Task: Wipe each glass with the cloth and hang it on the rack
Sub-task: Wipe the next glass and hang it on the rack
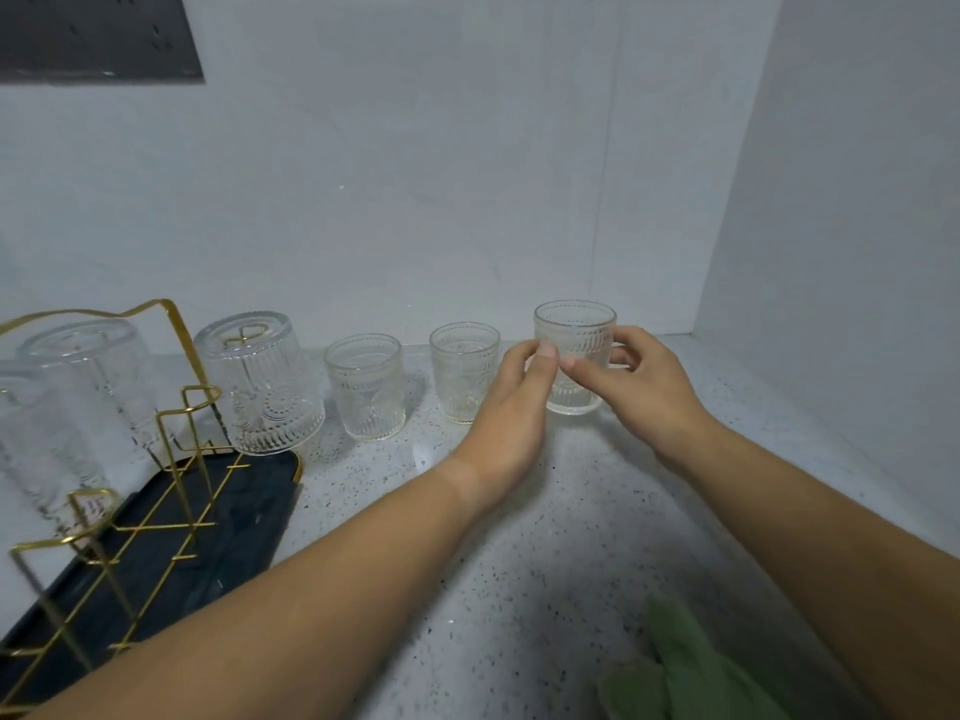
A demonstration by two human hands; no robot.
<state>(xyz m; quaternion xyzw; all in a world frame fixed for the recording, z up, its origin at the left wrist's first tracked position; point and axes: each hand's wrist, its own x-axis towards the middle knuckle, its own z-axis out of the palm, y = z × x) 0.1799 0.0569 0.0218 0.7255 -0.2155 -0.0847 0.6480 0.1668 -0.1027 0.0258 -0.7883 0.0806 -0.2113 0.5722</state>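
Both hands hold the rightmost embossed glass [576,335], which stands upright near the back wall. My left hand [514,402] pinches its left side with thumb and fingers; my right hand [644,387] curls round its right side. Two more upright glasses [365,387] [462,379] stand in a row to its left. A gold wire rack [171,439] on a dark tray [234,532] at the left carries three upside-down glasses, the nearest one [260,381] at its right end. The green cloth [691,672] lies on the counter at the bottom, under my right forearm.
The speckled white counter [467,589] ends at white walls behind and to the right. A dark panel [98,36] hangs on the wall at the upper left. Several empty gold pegs stand on the near part of the rack.
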